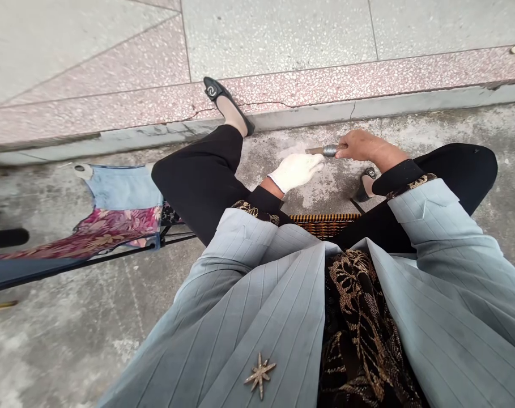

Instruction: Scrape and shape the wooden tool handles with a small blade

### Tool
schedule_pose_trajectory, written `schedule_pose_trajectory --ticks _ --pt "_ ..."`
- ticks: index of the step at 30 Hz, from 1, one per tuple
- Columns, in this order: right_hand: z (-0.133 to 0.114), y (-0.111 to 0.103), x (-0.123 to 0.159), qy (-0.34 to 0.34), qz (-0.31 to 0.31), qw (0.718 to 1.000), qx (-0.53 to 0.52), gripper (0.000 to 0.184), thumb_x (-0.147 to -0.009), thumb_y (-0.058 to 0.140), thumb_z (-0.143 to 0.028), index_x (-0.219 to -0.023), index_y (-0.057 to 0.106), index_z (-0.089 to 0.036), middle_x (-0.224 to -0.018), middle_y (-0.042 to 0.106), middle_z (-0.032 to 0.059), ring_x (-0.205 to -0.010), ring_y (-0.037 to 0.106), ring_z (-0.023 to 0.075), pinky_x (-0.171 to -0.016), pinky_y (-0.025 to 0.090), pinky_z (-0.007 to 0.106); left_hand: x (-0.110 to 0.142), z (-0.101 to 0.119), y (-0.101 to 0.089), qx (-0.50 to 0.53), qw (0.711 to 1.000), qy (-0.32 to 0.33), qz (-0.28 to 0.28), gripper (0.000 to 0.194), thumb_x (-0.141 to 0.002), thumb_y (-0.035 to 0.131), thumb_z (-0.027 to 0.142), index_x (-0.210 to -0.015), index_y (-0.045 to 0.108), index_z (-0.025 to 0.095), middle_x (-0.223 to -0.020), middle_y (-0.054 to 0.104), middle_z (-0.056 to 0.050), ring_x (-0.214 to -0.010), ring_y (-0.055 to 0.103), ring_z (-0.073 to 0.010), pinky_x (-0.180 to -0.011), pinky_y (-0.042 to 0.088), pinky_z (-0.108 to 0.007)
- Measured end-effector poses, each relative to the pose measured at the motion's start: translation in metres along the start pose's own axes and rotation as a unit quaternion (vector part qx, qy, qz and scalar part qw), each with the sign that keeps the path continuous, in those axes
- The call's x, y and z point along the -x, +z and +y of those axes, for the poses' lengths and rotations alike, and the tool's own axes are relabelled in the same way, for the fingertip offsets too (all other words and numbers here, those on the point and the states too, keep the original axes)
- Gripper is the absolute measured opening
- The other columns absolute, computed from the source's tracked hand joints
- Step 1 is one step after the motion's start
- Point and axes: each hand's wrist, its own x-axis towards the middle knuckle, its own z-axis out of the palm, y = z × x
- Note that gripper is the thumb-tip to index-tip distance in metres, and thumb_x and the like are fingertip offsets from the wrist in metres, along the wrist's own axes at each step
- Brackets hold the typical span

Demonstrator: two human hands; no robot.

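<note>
My right hand, bare, is closed around the end of a short knife-like tool. Silvery wire winds round its middle, and a flat brownish-grey part points left toward my other hand. A white knitted glove covers my left hand, whose fingers are curled together just below that flat part. Whether the glove touches the tool, or has something small in its fingers, I cannot make out. Both hands are held above the concrete ground between my knees.
Under me is a woven wicker seat. A low concrete step edge runs across in front, with terrazzo paving above it. To the left lies a folding frame with blue and floral cloth, beside a dark rounded bar.
</note>
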Motion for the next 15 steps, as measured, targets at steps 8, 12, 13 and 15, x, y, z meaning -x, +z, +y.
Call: schedule_pose_trajectory --ticks 8,12,13,15 --pt "-0.014 0.004 0.011 -0.070 -0.183 0.979 0.049 0.025 -0.094 0.070 -0.038 -0.103 0.081 -0.018 -0.097 0.076 0.0105 -0.086 0.066 0.0239 -0.070 0.043 0.035 -0.002 -0.004 0.002 0.024 0.999 0.026 0.008 0.036 -0.108 0.041 0.034 -0.123 0.070 0.019 -0.104 0.077 -0.008 -0.091 0.070 -0.0226 -0.077 0.044 -0.032" --pt "-0.010 -0.003 0.016 -0.114 -0.268 0.955 -0.051 0.031 -0.091 0.074 -0.046 -0.104 0.082 -0.019 -0.082 0.073 0.0053 -0.077 0.064 0.0195 -0.075 0.044 0.034 -0.006 -0.008 0.004 0.073 0.996 0.046 0.014 0.035 -0.107 0.041 0.030 -0.118 0.071 0.016 -0.101 0.076 -0.009 -0.091 0.069 -0.0219 -0.080 0.045 -0.032" --pt "-0.008 -0.005 0.017 -0.130 -0.282 0.947 -0.077 0.034 -0.089 0.075 -0.049 -0.104 0.082 -0.020 -0.081 0.072 0.0043 -0.076 0.063 0.0184 -0.076 0.044 0.034 -0.008 -0.008 0.007 0.094 0.994 0.054 0.017 0.034 -0.106 0.041 0.030 -0.114 0.071 0.015 -0.099 0.075 -0.009 -0.089 0.068 -0.0215 -0.080 0.046 -0.032" --pt "-0.005 -0.009 0.021 -0.161 -0.300 0.932 -0.121 0.038 -0.086 0.076 -0.053 -0.103 0.081 -0.020 -0.080 0.071 0.0029 -0.074 0.061 0.0168 -0.075 0.045 0.033 -0.012 -0.007 0.014 0.150 0.986 0.072 0.027 0.034 -0.106 0.040 0.030 -0.110 0.071 0.014 -0.098 0.075 -0.009 -0.088 0.067 -0.0202 -0.081 0.047 -0.031"
